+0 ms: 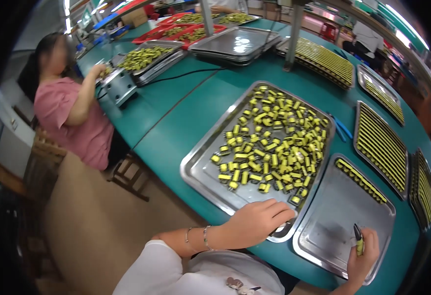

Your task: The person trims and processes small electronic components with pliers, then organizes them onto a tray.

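My left hand [259, 223] is closed over the near right corner of a large metal tray [201, 169]. Its fingers curl downward around something dark that I cannot make out. Loose small yellow-and-black wound components [274, 160], like little transformers, are heaped in that tray. To the right, my right hand [365, 255] is closed over the near right part of a second metal tray [323, 211]. It grips a black pen-like tool [357, 232] with its pointed end up, and a yellow patch shows beside its fingers. Along the second tray's far edge stands a neat row of components [360, 180].
Blue-handled pliers [342, 129] lie right of the large tray. Trays of rowed components [380, 147] line the right side. Stacked metal trays [237, 44] and red trays [146, 35] stand farther back. At left, a person in pink [78, 113] works beside a metal device [119, 87].
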A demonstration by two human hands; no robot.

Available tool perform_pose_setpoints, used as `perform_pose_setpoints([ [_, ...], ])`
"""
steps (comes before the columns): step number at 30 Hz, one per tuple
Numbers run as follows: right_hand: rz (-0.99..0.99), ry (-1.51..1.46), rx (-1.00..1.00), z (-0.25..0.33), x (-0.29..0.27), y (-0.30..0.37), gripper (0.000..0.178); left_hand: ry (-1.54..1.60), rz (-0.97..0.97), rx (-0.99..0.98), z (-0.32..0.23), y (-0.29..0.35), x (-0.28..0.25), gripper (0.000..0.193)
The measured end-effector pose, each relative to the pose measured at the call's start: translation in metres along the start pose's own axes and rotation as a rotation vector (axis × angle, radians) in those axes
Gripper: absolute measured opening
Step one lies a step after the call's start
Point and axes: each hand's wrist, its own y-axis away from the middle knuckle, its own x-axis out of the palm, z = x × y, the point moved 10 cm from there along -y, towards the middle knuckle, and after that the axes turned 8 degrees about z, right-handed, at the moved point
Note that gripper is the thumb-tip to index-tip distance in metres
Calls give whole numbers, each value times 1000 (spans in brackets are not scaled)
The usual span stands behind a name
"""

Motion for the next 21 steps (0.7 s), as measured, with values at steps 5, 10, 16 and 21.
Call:
perform_pose_setpoints([
  [5,17,31,-21,4,-3,8,39,-15,-26,12,-2,0,1,40],
  [10,24,-3,-15,2,-7,10,44,-23,-46,17,-2,2,2,37],
  [16,26,136,59,5,-9,4,26,-36,-57,-2,1,-2,2,32],
  [21,-27,205,-34,18,-15,-4,25,-61,-49,5,-1,-5,-1,37],
])
